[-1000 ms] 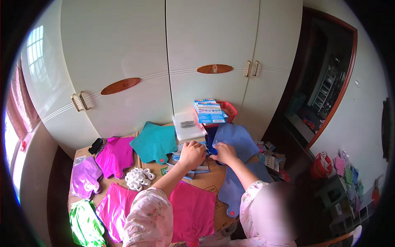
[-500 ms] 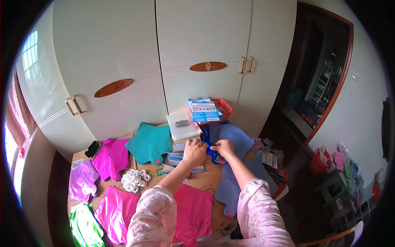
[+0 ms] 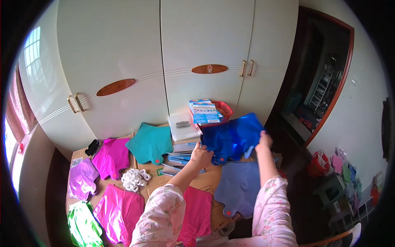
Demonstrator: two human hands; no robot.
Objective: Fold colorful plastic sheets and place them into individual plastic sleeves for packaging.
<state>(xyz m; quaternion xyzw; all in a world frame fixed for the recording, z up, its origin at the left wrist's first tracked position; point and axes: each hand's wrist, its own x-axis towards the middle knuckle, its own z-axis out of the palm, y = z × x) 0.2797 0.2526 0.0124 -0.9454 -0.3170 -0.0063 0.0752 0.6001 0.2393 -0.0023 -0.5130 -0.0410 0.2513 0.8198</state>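
Note:
A shiny dark blue foil balloon [image 3: 234, 138], flat and uninflated, is spread out at the back right of the cardboard-topped work surface. My right hand [image 3: 264, 140] is closed on its right edge, slightly smeared by motion. At its lower left edge is my left hand [image 3: 201, 155], fingers bent and seemingly pinching the foil. Beneath and in front lies a pile of matte blue-grey flat balloons [image 3: 238, 185] with a red dot on the tail. Beside my left hand are stacked thin blue-and-white packs [image 3: 179, 158].
Flat balloons lie leftward: teal [image 3: 149, 142], magenta [image 3: 112, 158], purple [image 3: 83, 179], pink [image 3: 117, 212] and green [image 3: 84, 224]. White rings [image 3: 135, 180] sit among them. Blue boxes [image 3: 205, 113] rest on a red basket [image 3: 224, 110] against the cabinet [image 3: 205, 37].
The bunched dark blue foil has been opened out flat. My right hand has moved right and up with its edge; my left hand has shifted slightly right and lower.

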